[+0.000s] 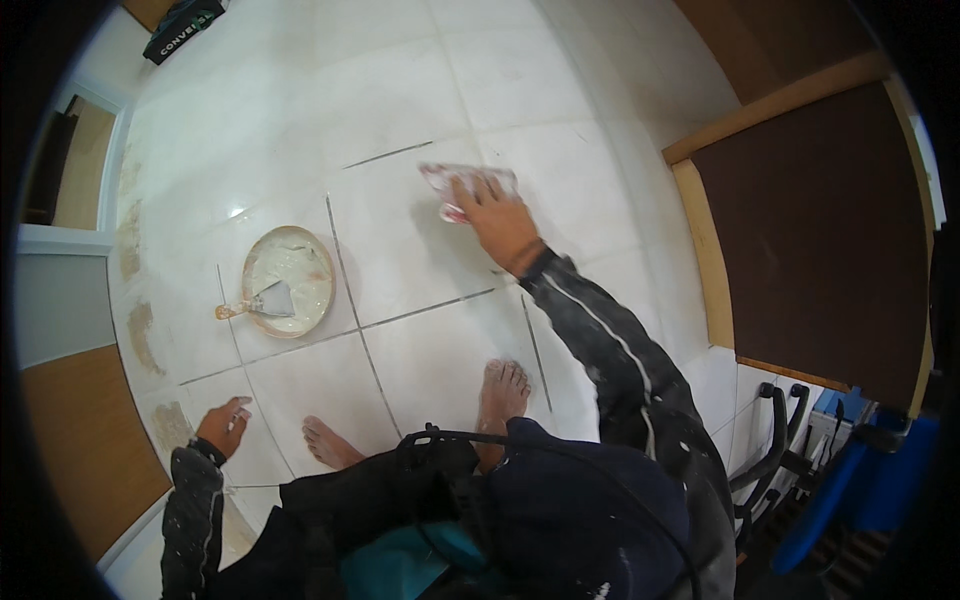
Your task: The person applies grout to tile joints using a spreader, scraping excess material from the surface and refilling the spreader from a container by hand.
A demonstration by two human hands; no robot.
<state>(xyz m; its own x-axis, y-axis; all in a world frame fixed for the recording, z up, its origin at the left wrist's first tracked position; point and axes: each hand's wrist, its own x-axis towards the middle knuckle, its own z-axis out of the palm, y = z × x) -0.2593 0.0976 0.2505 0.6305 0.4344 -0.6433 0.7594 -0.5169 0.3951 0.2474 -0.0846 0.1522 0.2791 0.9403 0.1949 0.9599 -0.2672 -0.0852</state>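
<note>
My right hand (492, 222) is pressed over a white and red cloth (437, 178) against the white tiled floor (400, 240). Dark unfilled joint lines run around the tile below the cloth; other joints look pale. At the lower left, my left hand (224, 426) hangs loosely above the floor with nothing visible in it, its fingers a little bent and whitish at the tips. Between the hands, farther left, stands a round bowl (328, 268) with whitish paste (285, 258). A putty knife (273, 299) rests in the bowl, its handle over the left rim.
My bare feet (502, 392) are on the tiles in front of me. A brown-panelled wooden piece of furniture (800, 230) stands at right, with blue and black equipment (815, 470) below it. A dark box (183, 30) lies far left, beyond a white-framed opening (112, 170).
</note>
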